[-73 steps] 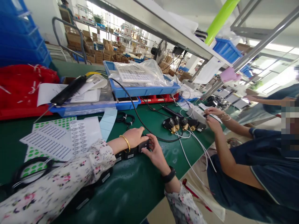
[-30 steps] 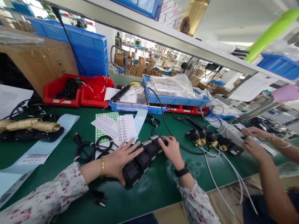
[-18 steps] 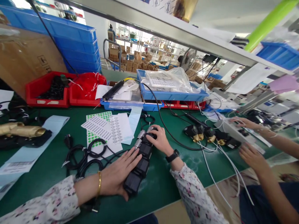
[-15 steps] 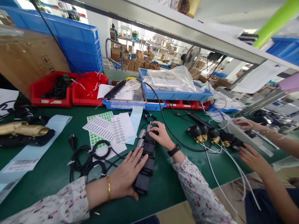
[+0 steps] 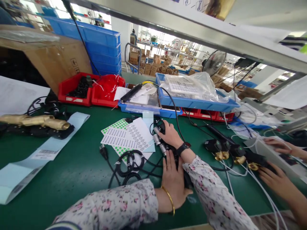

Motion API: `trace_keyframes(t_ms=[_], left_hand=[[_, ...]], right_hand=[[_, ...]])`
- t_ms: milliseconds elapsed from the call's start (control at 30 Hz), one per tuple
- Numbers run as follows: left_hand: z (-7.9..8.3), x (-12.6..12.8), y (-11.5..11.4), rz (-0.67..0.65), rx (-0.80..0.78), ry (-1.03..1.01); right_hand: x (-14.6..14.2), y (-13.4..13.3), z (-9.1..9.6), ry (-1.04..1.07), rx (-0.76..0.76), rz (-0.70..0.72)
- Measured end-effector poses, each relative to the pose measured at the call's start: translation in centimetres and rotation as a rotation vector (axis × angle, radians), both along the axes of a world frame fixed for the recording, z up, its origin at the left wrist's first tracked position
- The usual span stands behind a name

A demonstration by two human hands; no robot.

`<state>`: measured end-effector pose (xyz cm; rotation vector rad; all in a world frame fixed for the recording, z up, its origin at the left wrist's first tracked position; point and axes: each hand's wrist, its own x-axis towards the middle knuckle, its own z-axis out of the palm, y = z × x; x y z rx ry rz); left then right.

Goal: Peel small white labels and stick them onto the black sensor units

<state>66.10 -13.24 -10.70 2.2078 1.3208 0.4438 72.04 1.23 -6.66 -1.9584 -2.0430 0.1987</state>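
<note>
Left hand (image 5: 173, 179) flat, fingers together, right hand (image 5: 169, 135) curled, both on black modules (image 5: 168, 147).

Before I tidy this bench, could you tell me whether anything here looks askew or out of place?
Nothing looks damaged or spilled. The left hand lies flat on the row of black units, and the right hand covers its far end. The label sheets lie fanned at a slant, partly under the coiled black cables.

Matt green bench mat (image 5: 79, 166); glossy brass fittings (image 5: 35, 120); matt black plastic units (image 5: 173, 150)
</note>
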Motion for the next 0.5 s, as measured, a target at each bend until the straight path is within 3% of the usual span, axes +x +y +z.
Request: trace_keyframes(t_ms=[133,267,400,433,500], left_hand=[[-0.1,2.1,0.4,0.004,0.006,-0.078],[1.3,0.6,0.5,-0.069,-0.037,-0.078],[4.1,-6.3,2.1,-0.227,0.019,-0.088],[4.9,-8.8,3.1,-0.191,0.022,-0.1],[6.3,-14.1,5.9,0.041,0.033,-0.055]], right_hand=[[0.1,0.0,0.2,-0.039,0.069,0.146],[0.3,-0.1,0.6,-0.055,0.123,0.189],[-0.9,-2.7,3.2,0.076,0.312,0.174],[-1.3,-4.1,4.0,0.154,0.369,0.184],[-1.8,-7.9,5.2,0.26,0.338,0.278]])
